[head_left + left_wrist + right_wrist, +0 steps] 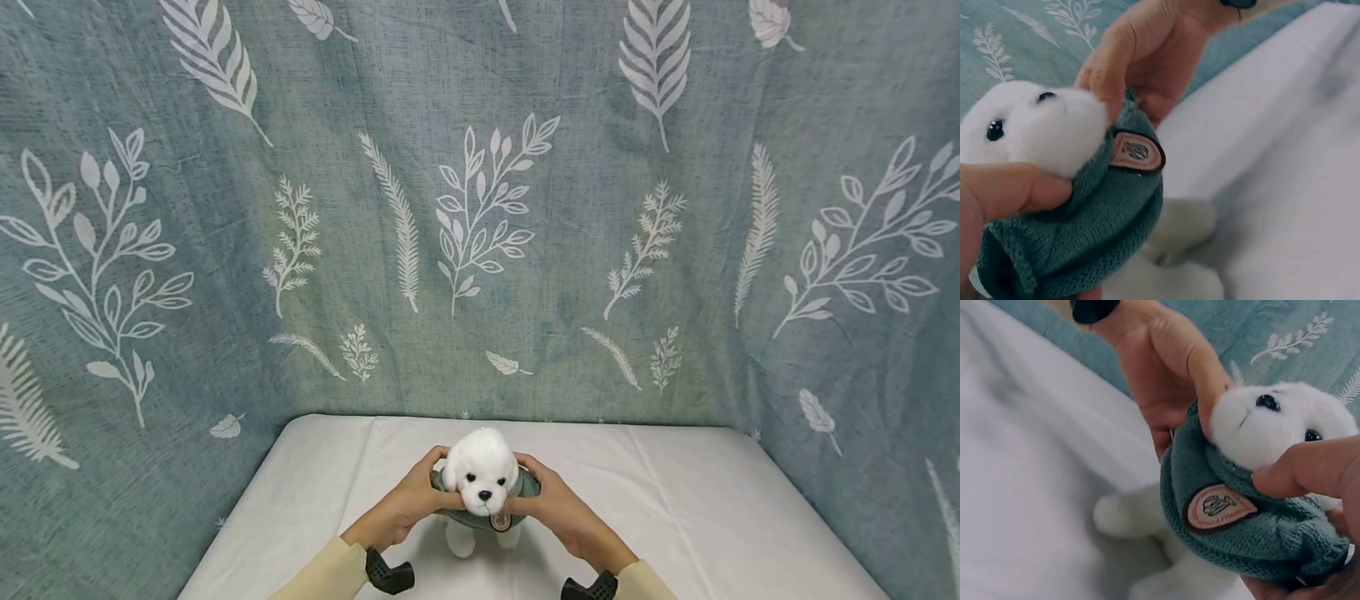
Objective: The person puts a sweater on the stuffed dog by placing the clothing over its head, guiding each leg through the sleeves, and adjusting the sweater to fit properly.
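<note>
A white plush dog (483, 458) stands facing the camera in the head view, its legs on a white surface. It wears a green knitted sweater (1110, 225), rumpled around its neck and body, with an oval patch (1217, 508) on the chest. From one side my left hand (416, 500) grips the sweater, thumb at the collar under the dog's chin. On the other side my right hand (558, 508) holds it the same way, with its thumb near the muzzle. The fingers behind the sweater are partly hidden in both wrist views.
The white padded tabletop (322, 467) spreads around the dog. Blue-green curtains (480, 250) with white leaf prints enclose its back and sides. A dark band with a black device (390, 572) sits on each wrist.
</note>
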`<state>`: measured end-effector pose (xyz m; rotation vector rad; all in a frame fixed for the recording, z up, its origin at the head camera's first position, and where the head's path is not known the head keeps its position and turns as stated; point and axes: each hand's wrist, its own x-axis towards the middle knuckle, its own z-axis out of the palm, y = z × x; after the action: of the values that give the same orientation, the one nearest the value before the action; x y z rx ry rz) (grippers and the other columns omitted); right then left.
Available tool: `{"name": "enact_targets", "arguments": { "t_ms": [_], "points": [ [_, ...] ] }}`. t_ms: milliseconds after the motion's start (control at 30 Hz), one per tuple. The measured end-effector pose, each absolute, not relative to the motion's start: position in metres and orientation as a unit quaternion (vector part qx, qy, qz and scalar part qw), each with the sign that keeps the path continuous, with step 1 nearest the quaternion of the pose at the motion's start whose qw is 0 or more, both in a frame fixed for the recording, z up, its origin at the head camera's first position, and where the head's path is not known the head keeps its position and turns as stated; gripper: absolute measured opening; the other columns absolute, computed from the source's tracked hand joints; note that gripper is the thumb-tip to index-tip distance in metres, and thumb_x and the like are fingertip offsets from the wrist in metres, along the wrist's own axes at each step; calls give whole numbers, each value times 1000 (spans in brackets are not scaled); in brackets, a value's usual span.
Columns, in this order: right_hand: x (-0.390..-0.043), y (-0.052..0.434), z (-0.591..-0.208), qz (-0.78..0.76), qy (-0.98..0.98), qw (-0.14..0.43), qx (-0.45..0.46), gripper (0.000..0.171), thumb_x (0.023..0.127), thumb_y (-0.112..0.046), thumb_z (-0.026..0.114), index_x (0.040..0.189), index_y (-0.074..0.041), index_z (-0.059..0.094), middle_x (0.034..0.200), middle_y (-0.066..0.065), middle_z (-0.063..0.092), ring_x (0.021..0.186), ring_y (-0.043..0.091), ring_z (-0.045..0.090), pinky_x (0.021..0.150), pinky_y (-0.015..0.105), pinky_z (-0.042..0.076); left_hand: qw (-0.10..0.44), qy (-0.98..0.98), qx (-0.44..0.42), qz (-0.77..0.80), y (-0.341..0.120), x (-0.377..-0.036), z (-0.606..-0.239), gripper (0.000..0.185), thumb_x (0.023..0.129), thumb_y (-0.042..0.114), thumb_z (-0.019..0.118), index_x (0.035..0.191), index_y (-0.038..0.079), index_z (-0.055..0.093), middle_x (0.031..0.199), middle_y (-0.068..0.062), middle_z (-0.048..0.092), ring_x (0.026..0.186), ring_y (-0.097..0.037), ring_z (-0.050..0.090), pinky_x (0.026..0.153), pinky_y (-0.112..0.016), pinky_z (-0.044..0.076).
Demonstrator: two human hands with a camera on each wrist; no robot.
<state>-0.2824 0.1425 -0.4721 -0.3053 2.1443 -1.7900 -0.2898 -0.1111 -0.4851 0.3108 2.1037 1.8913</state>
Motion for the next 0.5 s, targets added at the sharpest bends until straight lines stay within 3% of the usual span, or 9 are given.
{"name": "enact_targets", "arguments": {
  "t_ms": [233, 500],
  "points": [
    [-288, 144, -477, -585, 792, 141, -104, 82, 85, -27, 86, 154, -10, 45, 150, 17, 48, 132, 37, 50, 102, 55, 46, 114, 775, 122, 610, -110, -296, -488, 71, 80, 15, 90, 140, 16, 53, 135, -10, 58, 123, -30, 54, 99, -55, 46],
    [-296, 144, -491, -563, 810, 124, -109, 78, 86, -24, 85, 153, -14, 47, 152, 16, 47, 140, 43, 42, 105, 63, 40, 97, 786, 159, 589, -112, -303, -496, 70, 79, 16, 91, 138, 14, 53, 132, -3, 58, 125, -26, 52, 105, -55, 41]
  ]
}}
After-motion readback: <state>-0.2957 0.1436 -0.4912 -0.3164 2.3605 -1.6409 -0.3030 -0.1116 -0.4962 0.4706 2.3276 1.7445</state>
